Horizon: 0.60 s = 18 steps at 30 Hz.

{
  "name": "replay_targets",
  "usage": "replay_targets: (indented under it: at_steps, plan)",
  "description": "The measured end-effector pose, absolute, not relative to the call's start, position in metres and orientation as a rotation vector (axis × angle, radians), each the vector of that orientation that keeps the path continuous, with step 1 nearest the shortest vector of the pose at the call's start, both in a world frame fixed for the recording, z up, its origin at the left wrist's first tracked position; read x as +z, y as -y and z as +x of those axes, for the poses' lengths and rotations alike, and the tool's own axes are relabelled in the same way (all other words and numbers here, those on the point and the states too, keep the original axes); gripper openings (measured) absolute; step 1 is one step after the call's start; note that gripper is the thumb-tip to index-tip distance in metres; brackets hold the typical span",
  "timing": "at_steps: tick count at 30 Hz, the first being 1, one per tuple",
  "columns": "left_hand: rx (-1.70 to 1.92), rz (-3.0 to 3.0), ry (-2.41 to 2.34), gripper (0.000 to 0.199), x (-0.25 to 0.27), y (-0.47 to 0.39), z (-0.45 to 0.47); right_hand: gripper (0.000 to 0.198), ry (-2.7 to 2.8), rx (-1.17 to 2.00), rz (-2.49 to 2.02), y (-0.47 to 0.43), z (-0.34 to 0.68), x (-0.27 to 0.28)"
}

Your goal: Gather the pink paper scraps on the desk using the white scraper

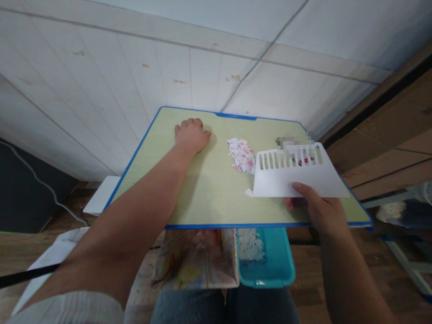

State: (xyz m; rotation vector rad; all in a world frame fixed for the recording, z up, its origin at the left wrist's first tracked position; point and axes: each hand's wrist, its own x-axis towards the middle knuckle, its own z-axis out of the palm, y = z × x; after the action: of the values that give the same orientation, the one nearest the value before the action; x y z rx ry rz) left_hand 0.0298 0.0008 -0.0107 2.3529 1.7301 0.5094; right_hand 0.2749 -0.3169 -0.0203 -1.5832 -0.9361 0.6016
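My left hand [193,136] rests palm down on the folding table [217,199], fingers apart and a little bent, with nothing seen in it. Between thumb and fingers, my right hand [322,208] grips a thin white slotted sheet [301,180], held slightly over the tabletop at the right. A row of rounded slots runs along the sheet's far edge. Left of it lies a small heap of white and pinkish paper scraps [241,155], with one loose scrap [249,193] nearer me. Something partly hidden and blurred out sits behind the sheet.
Below the table's front edge are an open box [232,275] with a printed lining and a turquoise basin [279,263] with white scraps inside. A white panelled wall [170,78] stands behind the table. Cardboard boxes [395,141] are stacked at the right.
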Motion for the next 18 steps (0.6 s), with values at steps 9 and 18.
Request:
replay_targets:
  at_steps: [9,18]
  plan:
    - [0.502,2.355,-1.725,0.061,-0.009,0.001,0.031,0.027,0.897,0.591,-1.544,0.328,0.279,-0.027]
    - [0.502,2.371,-1.736,0.058,-0.014,-0.005,0.031,0.031,0.758,0.572,-1.460,0.322,0.270,-0.021]
